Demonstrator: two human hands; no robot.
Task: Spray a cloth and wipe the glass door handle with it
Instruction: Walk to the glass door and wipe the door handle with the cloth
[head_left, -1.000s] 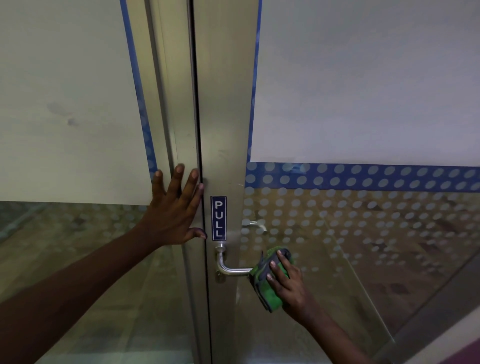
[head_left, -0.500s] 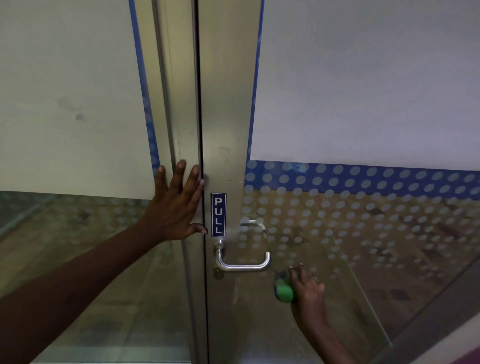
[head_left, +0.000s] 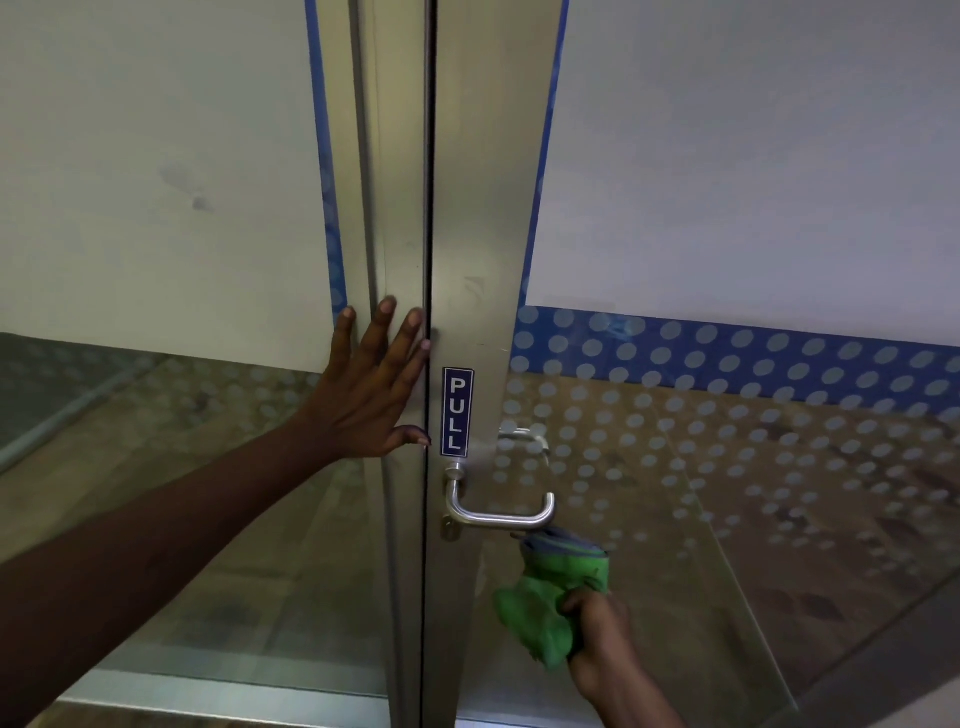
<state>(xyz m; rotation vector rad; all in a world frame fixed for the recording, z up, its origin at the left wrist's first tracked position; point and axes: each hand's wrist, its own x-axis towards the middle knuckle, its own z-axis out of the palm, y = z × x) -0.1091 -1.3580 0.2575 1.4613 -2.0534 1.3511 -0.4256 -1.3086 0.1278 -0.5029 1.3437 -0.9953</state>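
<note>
A silver lever handle (head_left: 498, 512) juts from the metal stile of the right glass door, below a blue PULL sign (head_left: 456, 411). My right hand (head_left: 602, 644) holds a bunched green cloth (head_left: 550, 597) with a grey edge just below the handle's free end; the cloth's top almost touches the handle. My left hand (head_left: 371, 387) lies flat, fingers spread, on the metal frame of the left door, beside the seam. No spray bottle is in view.
Two glass doors with frosted white panels above, a blue band (head_left: 727, 358) of pale dots and clear glass below. A second handle (head_left: 524, 439) shows through the glass on the far side. The dark door seam (head_left: 428, 208) runs vertically between the stiles.
My right hand slid the cloth off the handle's end and dropped below it, leaving the handle bare. The cloth has since bunched up under the handle. My left hand stayed on the frame.
</note>
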